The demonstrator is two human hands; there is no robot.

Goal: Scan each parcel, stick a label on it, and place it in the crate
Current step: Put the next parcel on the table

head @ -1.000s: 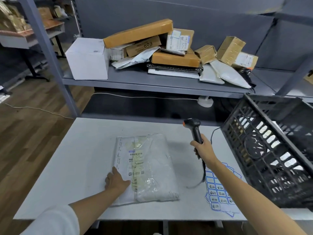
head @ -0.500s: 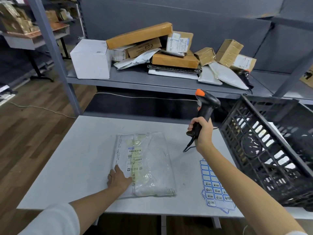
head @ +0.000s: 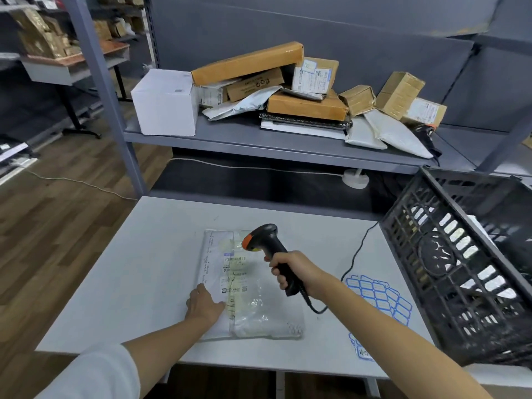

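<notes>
A white plastic mailer parcel [head: 259, 309] with a printed shipping label lies flat in the middle of the white table [head: 129, 269]. My left hand [head: 203, 305] rests flat on the parcel's lower left corner. My right hand [head: 296, 269] grips the handle of a black and orange barcode scanner [head: 263, 240], whose head hangs over the parcel's label and points down at it. A sheet of blue-edged stickers [head: 380, 295] lies on the table to the right. The black plastic crate [head: 460, 269] stands tilted at the table's right edge.
A grey shelf [head: 259, 142] behind the table carries a white box [head: 165, 103], several brown cardboard parcels [head: 308, 106] and white mailers [head: 397, 133]. The scanner's black cable [head: 357, 254] runs across the table toward the crate. Wooden floor lies to the left.
My right hand lifted the scanner from the table, raised it, then swung it left and down over the parcel's label. My left hand stayed on the parcel's corner.
</notes>
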